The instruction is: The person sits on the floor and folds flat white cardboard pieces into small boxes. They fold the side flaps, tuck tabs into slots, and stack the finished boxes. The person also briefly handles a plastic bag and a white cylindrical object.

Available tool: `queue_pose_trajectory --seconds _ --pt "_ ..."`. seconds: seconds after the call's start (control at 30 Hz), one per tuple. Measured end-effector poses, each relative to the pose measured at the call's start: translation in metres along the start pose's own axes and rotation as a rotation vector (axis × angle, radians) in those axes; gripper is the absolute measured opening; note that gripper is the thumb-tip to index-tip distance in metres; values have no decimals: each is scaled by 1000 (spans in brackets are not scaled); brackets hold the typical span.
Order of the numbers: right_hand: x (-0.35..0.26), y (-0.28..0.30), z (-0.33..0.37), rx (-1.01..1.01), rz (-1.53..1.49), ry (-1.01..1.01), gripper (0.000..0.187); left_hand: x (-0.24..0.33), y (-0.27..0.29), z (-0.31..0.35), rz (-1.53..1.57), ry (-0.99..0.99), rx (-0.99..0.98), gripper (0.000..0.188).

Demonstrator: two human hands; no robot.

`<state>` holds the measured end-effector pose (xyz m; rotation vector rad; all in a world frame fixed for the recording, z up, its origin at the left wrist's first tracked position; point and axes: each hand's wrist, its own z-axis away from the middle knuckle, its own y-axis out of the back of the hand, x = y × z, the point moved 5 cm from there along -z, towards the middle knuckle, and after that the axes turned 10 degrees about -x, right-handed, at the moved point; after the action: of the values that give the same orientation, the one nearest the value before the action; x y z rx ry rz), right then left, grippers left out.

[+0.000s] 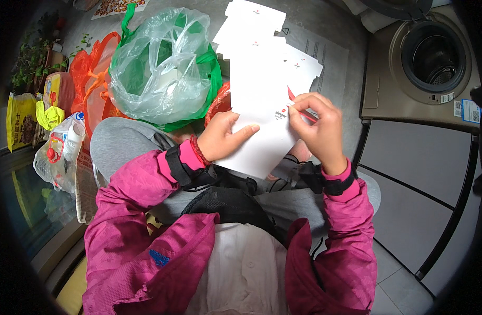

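A flat white paper carton (251, 139) with small red and black print lies over my lap, tilted toward me. My left hand (225, 135) grips its left edge, thumb on top and the fingers hidden beneath. With thumb and forefinger, my right hand (318, 123) pinches the right edge, where a narrow red strip (291, 93) shows on both sides of the fingertips. Whether that strip is part of the carton I cannot tell. Past the carton, several similar flattened white cartons (254, 23) lie overlapping on the floor.
To the left stands a green bag (215, 68) lined with a clear plastic bag (157, 73). Red plastic bags (96, 73), a bottle (73, 142) and yellow packages (21, 121) crowd the far left. A washing machine (380, 84) with its round door open is at right.
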<state>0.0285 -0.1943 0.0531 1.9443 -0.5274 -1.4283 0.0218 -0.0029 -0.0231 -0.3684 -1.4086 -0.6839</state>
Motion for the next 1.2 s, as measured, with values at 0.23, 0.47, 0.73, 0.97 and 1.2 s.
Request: queue_pose_trajectory --seconds 0.23,0.47,0.73,0.97,1.2 --pt "-7 -4 2 43 225 128 10 5 4 -1 -153 39 16 31" --pt "23 4 0 -299 -704 -234 12 10 5 -2 -67 50 -106 30" --pt "16 0 2 -451 -989 -261 14 1 -4 -4 324 75 -268 33" --pt "18 -5 9 -543 -898 -286 16 -1 -4 -4 330 62 -303 36" --pt "26 -1 5 -468 -856 -241 12 -5 -3 -4 290 39 -328 33"
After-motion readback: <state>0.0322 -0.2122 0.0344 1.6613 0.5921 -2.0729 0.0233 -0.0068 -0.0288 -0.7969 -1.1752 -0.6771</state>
